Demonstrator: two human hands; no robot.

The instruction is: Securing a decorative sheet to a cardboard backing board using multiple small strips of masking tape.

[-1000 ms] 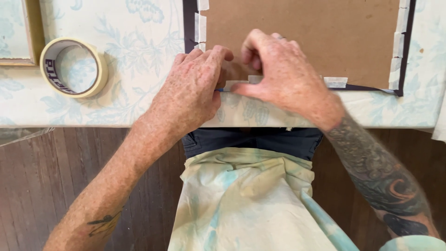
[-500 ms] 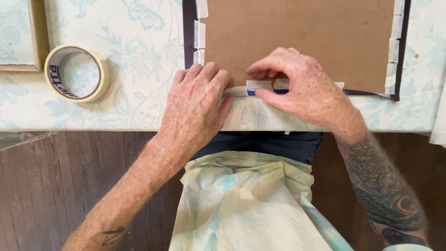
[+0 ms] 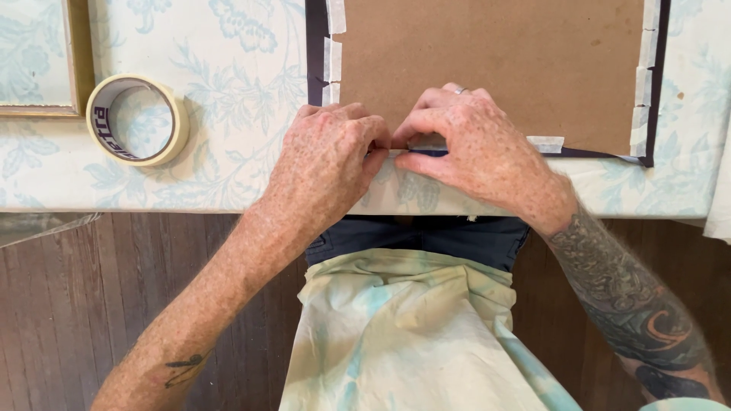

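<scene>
Since half a second ago, both hands have drawn closer together at the near edge of the picture frame, so that their fingertips now almost meet. One second ago the left hand lay over the right; now they sit side by side.

The left hand (image 3: 324, 164) rests palm down with its fingers curled, the tips pressing at the lower edge of the brown backing board (image 3: 487, 68). The right hand (image 3: 472, 152), with a ring on one finger, also curls its fingers down onto that edge, thumb below and fingers above. A strip of masking tape (image 3: 415, 144) seems to lie pinched or pressed under the fingertips of both hands, but most of it is hidden, so how firmly either hand grips it cannot be told.

The backing board sits inside a dark frame (image 3: 315, 53), face down on a table covered with a pale floral cloth (image 3: 228, 114). Short pieces of tape (image 3: 333, 57) already hold the board along its left and right sides. A roll of masking tape (image 3: 137, 120) lies flat on the cloth, well to the left of the hands.
</scene>
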